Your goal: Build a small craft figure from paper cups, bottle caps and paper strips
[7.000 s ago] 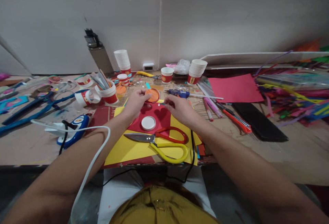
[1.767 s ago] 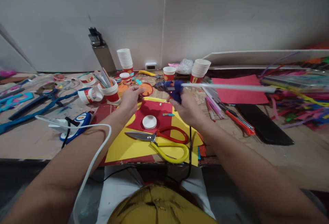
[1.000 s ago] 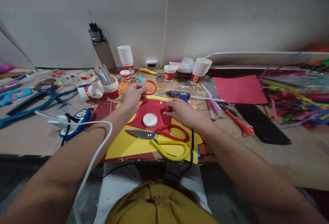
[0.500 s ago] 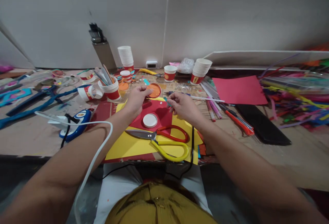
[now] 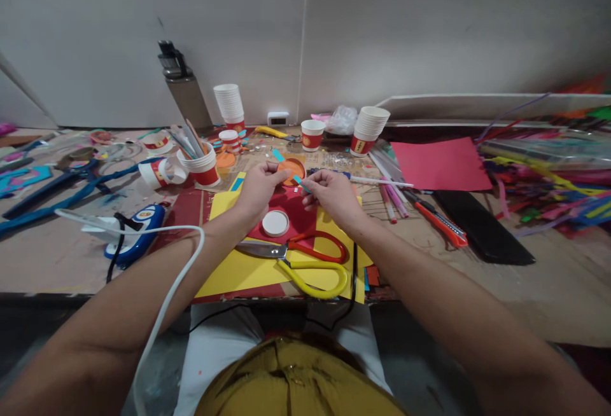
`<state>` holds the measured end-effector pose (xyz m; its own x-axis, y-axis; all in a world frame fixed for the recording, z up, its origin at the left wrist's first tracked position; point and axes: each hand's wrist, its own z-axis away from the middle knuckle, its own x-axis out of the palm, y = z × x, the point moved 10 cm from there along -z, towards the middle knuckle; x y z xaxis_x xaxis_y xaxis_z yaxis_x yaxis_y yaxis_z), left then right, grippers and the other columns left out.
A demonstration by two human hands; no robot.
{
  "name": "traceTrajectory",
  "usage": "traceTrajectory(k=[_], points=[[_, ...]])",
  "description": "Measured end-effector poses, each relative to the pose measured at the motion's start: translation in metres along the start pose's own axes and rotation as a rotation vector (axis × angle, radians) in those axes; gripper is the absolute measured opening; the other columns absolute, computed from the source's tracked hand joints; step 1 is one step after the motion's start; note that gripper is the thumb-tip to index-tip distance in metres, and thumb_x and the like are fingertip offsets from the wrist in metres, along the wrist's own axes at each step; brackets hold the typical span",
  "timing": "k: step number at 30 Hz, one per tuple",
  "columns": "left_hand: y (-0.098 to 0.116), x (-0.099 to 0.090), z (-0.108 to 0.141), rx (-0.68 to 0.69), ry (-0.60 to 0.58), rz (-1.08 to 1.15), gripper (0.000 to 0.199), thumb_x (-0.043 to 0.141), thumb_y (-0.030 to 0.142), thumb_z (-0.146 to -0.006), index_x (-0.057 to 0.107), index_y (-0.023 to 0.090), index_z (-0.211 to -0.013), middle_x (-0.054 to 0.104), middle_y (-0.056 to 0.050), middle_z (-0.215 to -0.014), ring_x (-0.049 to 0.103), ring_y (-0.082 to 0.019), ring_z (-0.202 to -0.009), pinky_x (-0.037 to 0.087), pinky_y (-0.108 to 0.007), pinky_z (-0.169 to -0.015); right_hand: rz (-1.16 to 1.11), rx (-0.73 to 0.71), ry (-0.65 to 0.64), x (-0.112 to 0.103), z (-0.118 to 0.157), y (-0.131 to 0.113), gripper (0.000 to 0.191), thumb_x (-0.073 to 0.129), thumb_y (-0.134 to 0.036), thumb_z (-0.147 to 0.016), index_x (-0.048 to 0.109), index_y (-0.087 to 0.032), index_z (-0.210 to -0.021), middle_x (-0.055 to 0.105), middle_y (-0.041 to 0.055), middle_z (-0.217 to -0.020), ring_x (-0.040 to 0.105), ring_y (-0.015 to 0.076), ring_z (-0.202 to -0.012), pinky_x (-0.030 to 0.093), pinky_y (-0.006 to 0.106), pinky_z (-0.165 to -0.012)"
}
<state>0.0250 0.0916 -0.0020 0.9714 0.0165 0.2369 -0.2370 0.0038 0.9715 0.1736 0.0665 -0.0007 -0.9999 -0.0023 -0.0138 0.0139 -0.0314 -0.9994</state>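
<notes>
My left hand point(image 5: 262, 188) pinches an orange paper disc point(image 5: 291, 166) by its left edge, above red paper point(image 5: 305, 206). A blue strip point(image 5: 277, 156) shows at the disc's upper left. Closed on a small blue paper piece point(image 5: 297, 179), my right hand point(image 5: 331, 193) is at the disc's lower right; whether piece and disc touch is unclear. Below the hands, a white round lid point(image 5: 275, 223) lies on the red paper. Scissors with red and yellow handles point(image 5: 312, 279) rest on yellow paper point(image 5: 229, 276) nearer my body.
A blue glue gun point(image 5: 138, 231) and its white cable point(image 5: 174, 282) are near my left forearm. Cup stacks point(image 5: 370, 126), a pen-filled cup point(image 5: 205, 171) and a bottle point(image 5: 188, 101) stand behind. A red cutter point(image 5: 442, 222) and black case point(image 5: 482, 228) lie right.
The two hands have come closer together, with the right hand's blue piece now at the orange disc's edge. The view has shifted slightly.
</notes>
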Motion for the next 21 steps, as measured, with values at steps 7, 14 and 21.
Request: traceTrajectory(k=[7, 14, 21], points=[[0.0003, 0.0022, 0.0021, 0.004, 0.008, 0.002, 0.022, 0.075, 0.021, -0.062, 0.056, 0.015, -0.072, 0.06, 0.001, -0.061, 0.055, -0.009, -0.054, 0.042, -0.022, -0.054, -0.02, 0.008, 0.036, 0.0002, 0.0011, 0.0004, 0.018, 0.067, -0.02, -0.081, 0.052, -0.017, -0.072, 0.064, -0.0022, -0.057, 0.063, 0.0114, -0.045, 0.056, 0.024, -0.043], [0.0014, 0.0027, 0.0035, 0.001, 0.013, -0.015, 0.022, 0.074, 0.02, -0.061, 0.055, 0.015, -0.07, 0.058, 0.002, -0.06, 0.052, -0.008, -0.052, 0.04, -0.021, -0.052, -0.024, -0.023, 0.034, -0.0002, 0.001, 0.0002, 0.023, 0.068, -0.02, -0.08, 0.045, -0.019, -0.075, 0.065, -0.003, -0.057, 0.064, 0.0118, -0.046, 0.055, 0.023, -0.042], [0.0002, 0.0025, 0.0031, -0.011, 0.032, -0.004, 0.02, 0.073, 0.017, -0.061, 0.055, 0.015, -0.07, 0.058, 0.002, -0.059, 0.052, -0.008, -0.051, 0.038, -0.021, -0.05, 0.009, -0.037, 0.018, 0.0011, -0.0021, 0.0039, 0.027, 0.069, -0.024, -0.078, 0.042, -0.021, -0.08, 0.065, -0.0043, -0.055, 0.064, 0.0133, -0.044, 0.054, 0.023, -0.04]])
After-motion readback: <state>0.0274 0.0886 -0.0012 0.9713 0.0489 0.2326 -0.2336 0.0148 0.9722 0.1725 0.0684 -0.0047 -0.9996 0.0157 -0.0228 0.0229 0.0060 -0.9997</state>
